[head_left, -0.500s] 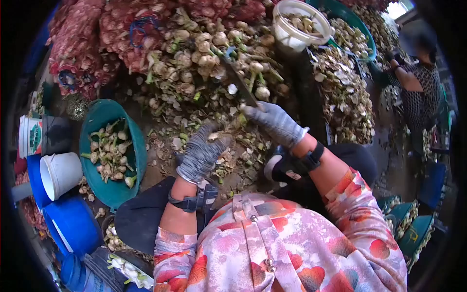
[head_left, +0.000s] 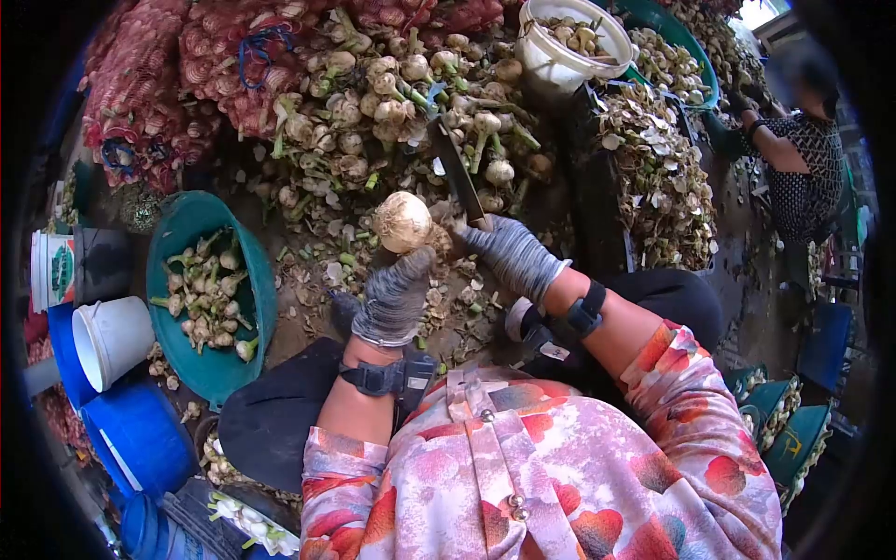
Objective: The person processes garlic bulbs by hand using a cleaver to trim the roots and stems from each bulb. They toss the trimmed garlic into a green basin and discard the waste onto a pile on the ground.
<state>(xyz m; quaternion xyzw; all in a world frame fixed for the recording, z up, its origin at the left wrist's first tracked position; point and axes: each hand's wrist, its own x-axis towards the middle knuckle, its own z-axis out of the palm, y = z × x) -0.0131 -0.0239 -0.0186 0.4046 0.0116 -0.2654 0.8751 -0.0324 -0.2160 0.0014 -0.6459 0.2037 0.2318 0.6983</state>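
My left hand [head_left: 392, 297], in a grey striped glove, is closed on a large pale garlic bulb [head_left: 402, 222] held up at its fingertips, with brown roots showing on its right side. In my right hand [head_left: 516, 254], gloved too, is a knife [head_left: 455, 173] whose dark blade points up and away, apart from the bulb's pale face. The right fingertips are close to the roots; whether they touch cannot be made out. Beyond the blade lies a heap of garlic with stems [head_left: 350, 117]. Peel and stem scraps cover the ground under both hands.
To the left stands a green tub [head_left: 264, 308] with trimmed garlic in it. Behind it are white [head_left: 121, 341] and blue buckets [head_left: 140, 434]. Red net sacks [head_left: 140, 84] line the back left. A white bucket [head_left: 537, 61] and a peel-filled crate [head_left: 658, 177] stand right, near another person [head_left: 807, 163].
A large garlic bulb is now in my left hand, which was loosely curled with no bulb visible before. The knife stays in my right hand, its blade more upright and slightly lower.
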